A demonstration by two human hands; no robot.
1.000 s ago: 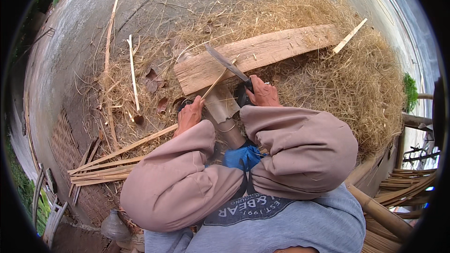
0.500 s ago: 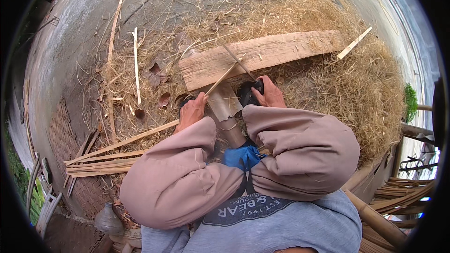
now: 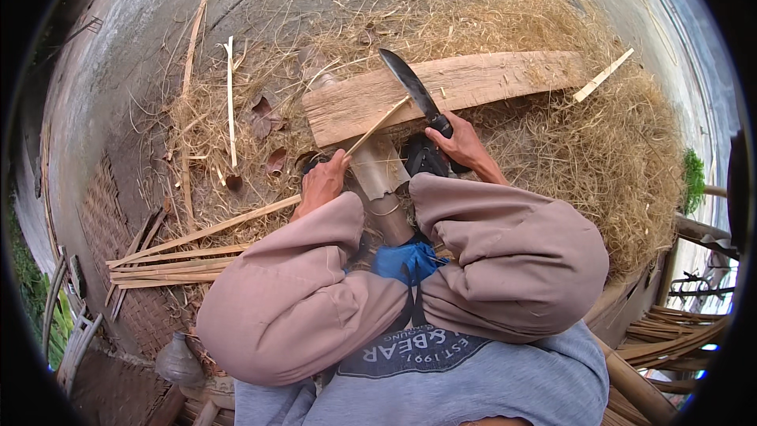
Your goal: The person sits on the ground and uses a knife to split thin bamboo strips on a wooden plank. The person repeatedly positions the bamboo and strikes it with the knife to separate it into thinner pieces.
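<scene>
My left hand is closed around a bamboo strip, whose far end reaches over the wooden plank. Behind that hand a strip trails away to the lower left, probably the same piece. In my right hand is a knife with a dark curved blade and black handle, gripped by the handle. Its blade slants up to the left above the plank, with its flat side showing, and the tip stands past the plank's far edge. Under the plank's left end lies a thick bamboo tube, between my feet.
Fine shavings pile up around the plank, thickest on the right. Several bamboo strips lie at the left beside a woven mat. A loose pale strip and dry leaves are on the ground. A bamboo pole stands lower right.
My right hand has shifted slightly right and away from my foot. The knife has turned from nearly edge-on to showing its blade's flat side. My left hand stays nearly in place.
</scene>
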